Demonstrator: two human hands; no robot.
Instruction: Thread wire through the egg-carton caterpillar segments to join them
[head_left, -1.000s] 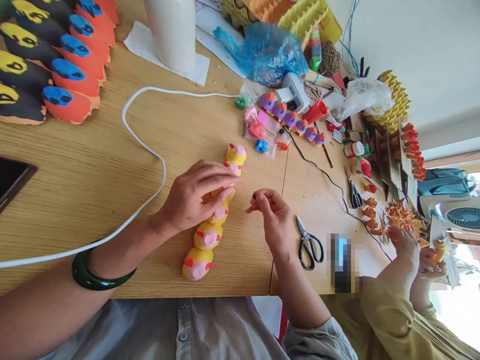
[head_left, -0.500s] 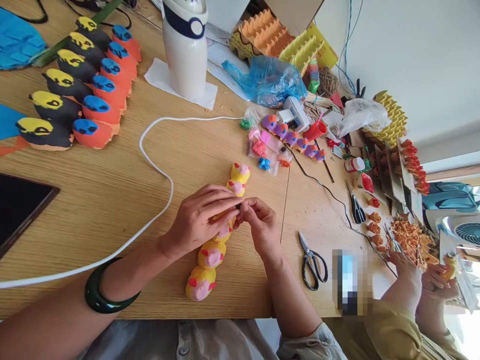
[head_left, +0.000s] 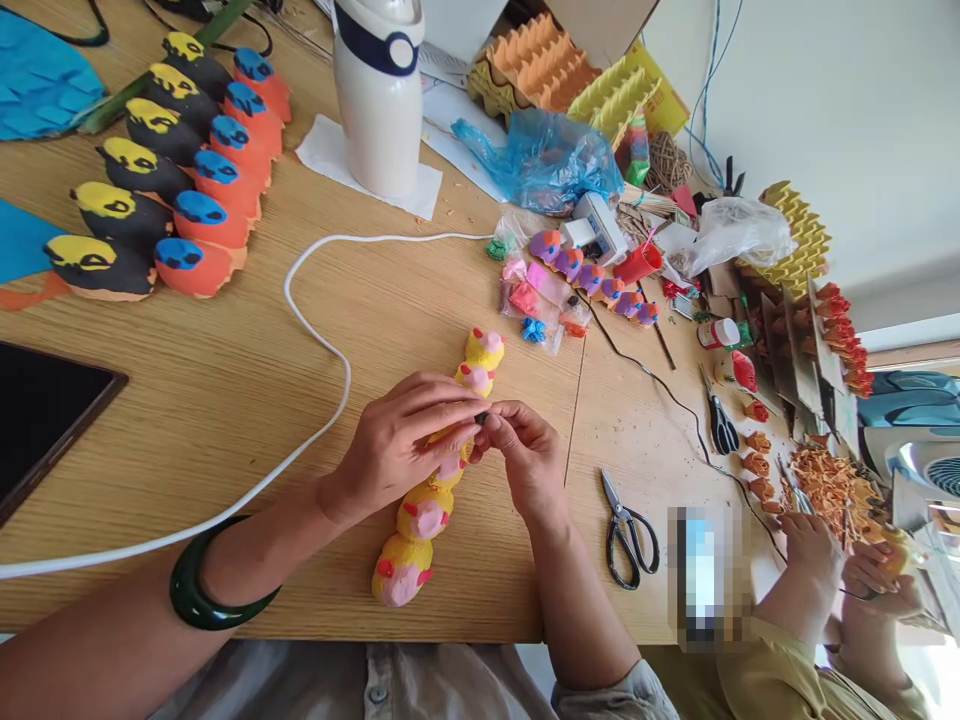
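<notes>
A small dark lump (head_left: 482,418) is pinched between the fingertips of my left hand (head_left: 394,440) and my right hand (head_left: 529,455). Its exact kind is too small to make out. Directly under my hands lies a row of yellow egg-carton cups (head_left: 424,513) with pink and red patches on them. My left fingers are stretched over the middle cups and hide part of the row. On my right, a pair of black-handled scissors (head_left: 628,535) lies on the table with its blades slightly apart.
Painted black and orange egg-carton rows (head_left: 127,215) lie at the left, near a dark tablet (head_left: 52,425). A white bottle (head_left: 380,110) stands behind a white cable (head_left: 346,375). Packets of coloured clay (head_left: 525,297) and a purple row (head_left: 592,277) lie further back. A co-worker's hands (head_left: 810,550) are at the right.
The view has shifted slightly, so the table things appear a little to the right. The dark lump shows more clearly between my fingertips. My hands keep nearly the same pose.
</notes>
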